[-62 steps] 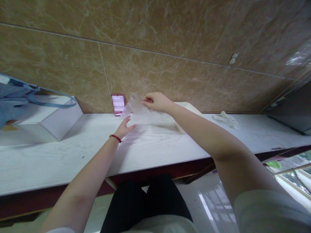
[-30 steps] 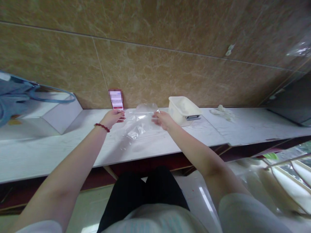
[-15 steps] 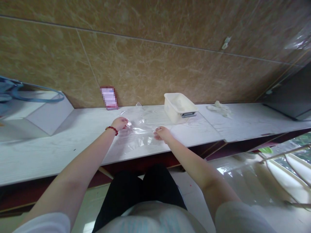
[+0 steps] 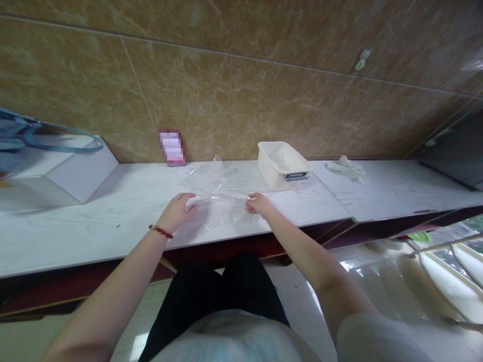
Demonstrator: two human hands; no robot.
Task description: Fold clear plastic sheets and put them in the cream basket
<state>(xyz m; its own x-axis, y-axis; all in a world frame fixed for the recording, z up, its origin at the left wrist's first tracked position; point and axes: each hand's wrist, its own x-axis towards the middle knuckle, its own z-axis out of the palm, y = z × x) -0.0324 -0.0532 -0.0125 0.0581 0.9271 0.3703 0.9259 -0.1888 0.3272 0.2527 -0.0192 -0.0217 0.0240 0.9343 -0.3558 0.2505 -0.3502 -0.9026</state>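
Note:
A clear plastic bag (image 4: 221,208) lies flat on the white wooden counter (image 4: 94,221), near its front edge. My left hand (image 4: 177,211), with a red bracelet on the wrist, rests on the bag's left end with its fingers curled on the plastic. On the bag's right end, my right hand (image 4: 257,204) pinches the plastic. More clear plastic (image 4: 206,176) lies just behind, toward the wall.
A cream plastic tub (image 4: 282,164) stands right of the bag, near the wall. A small red and white card (image 4: 172,147) leans on the brown tiled wall. A white box (image 4: 64,171) with a blue bag (image 4: 15,143) sits at far left. Crumpled white gloves (image 4: 347,167) lie further right.
Both hands brought the clear bag down from the air and toward the counter's front edge, where it now lies flat. The tub, hidden behind my right arm at first, now shows.

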